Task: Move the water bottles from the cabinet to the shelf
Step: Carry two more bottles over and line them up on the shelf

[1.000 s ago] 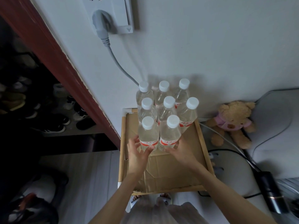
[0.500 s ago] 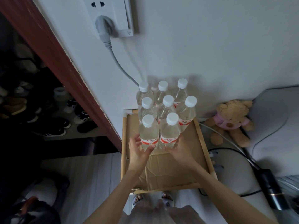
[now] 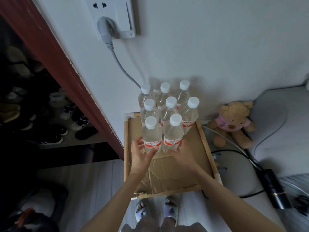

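little has moved since the earlier frame: our hands stay at the two near bottles while the view has tilted up slightly. eight bottles (image 3: 167,114) stand upright, packed close, at the far end of the shelf (image 3: 206,148), against the wall. our left hand (image 3: 140,153) cups the near left bottle (image 3: 152,136), thumb across its front, fingers at its left side. our right hand (image 3: 181,153) touches the near right bottle (image 3: 173,133) low down with fingers fairly straight; we cannot tell if it grips. right of the shelf sits a bear (image 3: 233,123).
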A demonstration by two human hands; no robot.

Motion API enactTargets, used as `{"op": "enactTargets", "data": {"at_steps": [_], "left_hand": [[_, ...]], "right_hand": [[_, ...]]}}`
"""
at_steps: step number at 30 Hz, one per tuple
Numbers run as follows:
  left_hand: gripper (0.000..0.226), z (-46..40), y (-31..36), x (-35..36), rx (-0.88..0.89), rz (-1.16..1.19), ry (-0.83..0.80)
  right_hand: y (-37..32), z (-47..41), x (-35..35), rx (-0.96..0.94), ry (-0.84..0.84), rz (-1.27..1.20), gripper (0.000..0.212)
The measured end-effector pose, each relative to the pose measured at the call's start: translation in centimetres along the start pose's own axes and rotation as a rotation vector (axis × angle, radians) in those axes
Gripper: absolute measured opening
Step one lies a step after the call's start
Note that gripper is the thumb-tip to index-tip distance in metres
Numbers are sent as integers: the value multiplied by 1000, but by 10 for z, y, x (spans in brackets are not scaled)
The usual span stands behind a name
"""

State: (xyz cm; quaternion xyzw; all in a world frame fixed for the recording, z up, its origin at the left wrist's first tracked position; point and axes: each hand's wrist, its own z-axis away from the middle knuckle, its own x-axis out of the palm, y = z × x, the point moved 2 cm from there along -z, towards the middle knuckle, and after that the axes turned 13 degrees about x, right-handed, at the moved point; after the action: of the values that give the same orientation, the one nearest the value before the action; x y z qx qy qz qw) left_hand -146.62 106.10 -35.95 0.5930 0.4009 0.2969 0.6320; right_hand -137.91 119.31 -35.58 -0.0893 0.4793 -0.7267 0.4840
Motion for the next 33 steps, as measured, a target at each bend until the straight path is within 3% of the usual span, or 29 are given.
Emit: {"op": "enactTargets", "data": {"at_steps": [5,11,16,21,25,33], "left_hand": [[62,-2,-3,-2,18,-75,-35],[69,-2,2,-4,50,-268,-41],[67,2,9,-2,49,-376,-28],[80,8,15,0,12,-490,-85],[96,23,34,0,107,-560,-86],[87,105,57,-26,-59,-768,-21]], "right_hand": [[8,-3,-2,40,69,60,60],[7,10,-1,23,-91,-43,69],[8,15,-11,-15,-128,-1,64],[16,22,-24,-65,-139,174,66],[25,36,-38,-112,-214,428,74],[3,78,-21,-541,-316,766,69]]}}
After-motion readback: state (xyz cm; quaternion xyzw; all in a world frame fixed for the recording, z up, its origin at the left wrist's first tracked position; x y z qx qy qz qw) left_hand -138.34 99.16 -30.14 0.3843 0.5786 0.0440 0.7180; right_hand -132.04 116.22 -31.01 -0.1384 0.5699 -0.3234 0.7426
